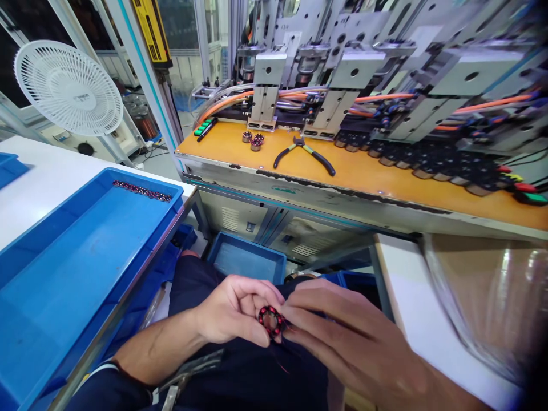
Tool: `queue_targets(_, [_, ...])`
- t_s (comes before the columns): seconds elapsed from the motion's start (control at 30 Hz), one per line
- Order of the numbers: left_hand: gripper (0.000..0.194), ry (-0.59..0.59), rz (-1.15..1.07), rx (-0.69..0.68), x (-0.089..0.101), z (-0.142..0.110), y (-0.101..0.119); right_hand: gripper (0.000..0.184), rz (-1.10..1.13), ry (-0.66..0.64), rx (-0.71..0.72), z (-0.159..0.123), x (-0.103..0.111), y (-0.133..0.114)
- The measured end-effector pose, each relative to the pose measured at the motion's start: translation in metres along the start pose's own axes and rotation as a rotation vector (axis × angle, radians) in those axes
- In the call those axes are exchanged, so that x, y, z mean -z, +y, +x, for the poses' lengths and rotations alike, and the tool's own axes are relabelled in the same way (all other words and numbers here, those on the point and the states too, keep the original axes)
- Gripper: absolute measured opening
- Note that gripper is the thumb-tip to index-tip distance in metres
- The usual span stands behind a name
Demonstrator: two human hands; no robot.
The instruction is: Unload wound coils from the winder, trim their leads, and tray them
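Note:
My left hand (240,311) is closed on a small ring-shaped motor stator (270,321), dark with red windings, held between thumb and curled fingers above my lap. The ring's open face points up toward me. My right hand (342,325) meets it from the right, its fingers together at the stator's edge where thin lead wires come out. Fine wire ends trail below the ring. The right thumb and its exact pinch on the wires are hidden behind the fingers.
On the orange bench lie pliers (303,153), several stators (256,141), a marker (207,130) and a row of dark blocks (411,160), before machine fixtures (265,85). Left, a blue tray (85,228) bears a row of stators (142,190). A fan (68,88) stands behind.

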State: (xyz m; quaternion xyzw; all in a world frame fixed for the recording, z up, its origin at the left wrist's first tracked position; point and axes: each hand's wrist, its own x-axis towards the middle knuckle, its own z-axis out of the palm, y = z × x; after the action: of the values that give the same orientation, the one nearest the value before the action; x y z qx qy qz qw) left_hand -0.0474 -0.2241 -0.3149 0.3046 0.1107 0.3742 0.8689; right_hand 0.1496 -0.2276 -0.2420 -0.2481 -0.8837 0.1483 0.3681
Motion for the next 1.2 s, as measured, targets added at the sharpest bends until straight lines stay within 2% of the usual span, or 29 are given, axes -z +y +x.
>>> queue_targets(0.1, [0.046,-0.006,-0.021,0.013,0.001,0.001,-0.001,0.01,0.026,-0.036,0.025,0.004,-0.001,0.003])
queue_targets(0.23, [0.053,0.02,-0.013,0.017,0.002,0.001,0.002,0.015,0.034,-0.033,0.083,0.005,-0.001,0.008])
queue_targets(0.4, [0.051,0.067,0.076,-0.005,0.001,0.001,0.008,0.014,0.073,0.056,-0.028,0.002,-0.008,0.004])
queue_targets(0.53, [0.05,0.053,0.268,-0.189,-0.001,0.002,0.011,0.016,0.154,0.092,-0.185,-0.005,-0.02,-0.002])
queue_targets(0.6, [0.047,0.048,0.406,-0.308,-0.002,0.003,0.012,0.015,0.189,0.154,-0.258,-0.009,-0.027,-0.004])
queue_targets(0.67, [0.052,0.07,0.494,-0.361,-0.002,0.003,0.013,0.015,0.164,0.221,-0.268,-0.011,-0.032,-0.005])
queue_targets(0.77, [0.062,0.1,0.521,-0.214,-0.004,0.0,0.015,0.015,0.045,0.284,-0.213,-0.01,-0.033,-0.007])
queue_targets(0.83, [0.049,0.104,0.512,-0.083,-0.005,-0.002,0.017,0.016,-0.014,0.294,-0.195,-0.008,-0.032,-0.008])
queue_targets(0.9, [0.034,0.11,0.499,-0.061,-0.006,-0.005,0.016,0.015,-0.038,0.293,-0.199,-0.007,-0.031,-0.01])
queue_targets(1.0, [0.03,0.127,0.534,-0.172,-0.008,-0.006,0.013,0.015,-0.05,0.326,-0.228,-0.009,-0.034,-0.012])
queue_targets(1.2, [0.033,0.111,0.846,-0.489,-0.01,-0.004,0.01,0.017,0.041,0.423,-0.384,-0.025,-0.053,-0.012])
